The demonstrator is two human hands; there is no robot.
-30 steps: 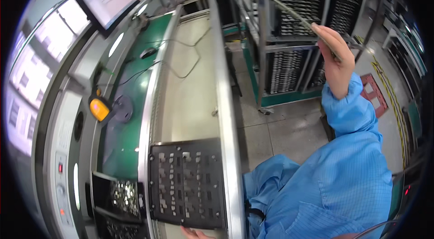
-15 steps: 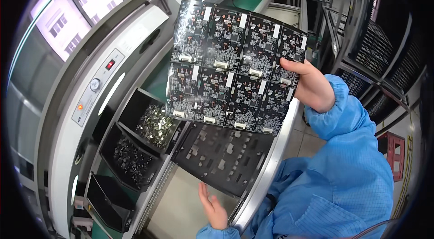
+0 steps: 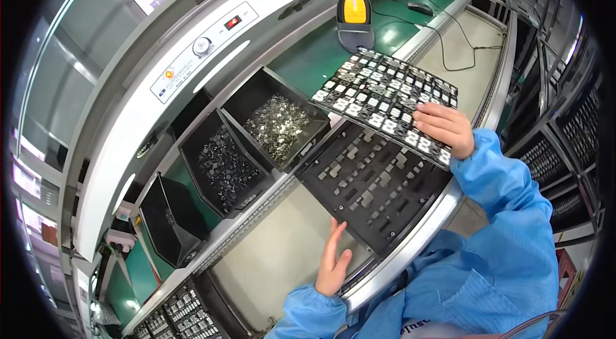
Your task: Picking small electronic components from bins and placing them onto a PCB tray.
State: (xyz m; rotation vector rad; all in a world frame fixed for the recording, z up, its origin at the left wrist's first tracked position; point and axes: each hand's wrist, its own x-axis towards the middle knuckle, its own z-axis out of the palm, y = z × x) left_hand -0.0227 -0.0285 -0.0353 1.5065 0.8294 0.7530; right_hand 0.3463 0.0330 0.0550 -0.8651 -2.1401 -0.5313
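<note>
Black fixture tray (image 3: 372,188) lies flat on the bench, long axis running away from the person. Circuit board panel (image 3: 385,98) hangs just above its far end, tilted, gripped at the near edge by the right hand (image 3: 446,128), fingers closed on it. Left hand (image 3: 333,262) open, flat at the tray's near corner, holding nothing. Parts bins (image 3: 282,122) sit left; yellow scanner (image 3: 355,15) behind.

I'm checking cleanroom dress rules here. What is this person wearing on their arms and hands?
Both arms are in loose, light-blue smock sleeves with gathered cuffs at the wrists. The left hand and right hand are bare: no gloves, rings or wrist straps show.
</note>
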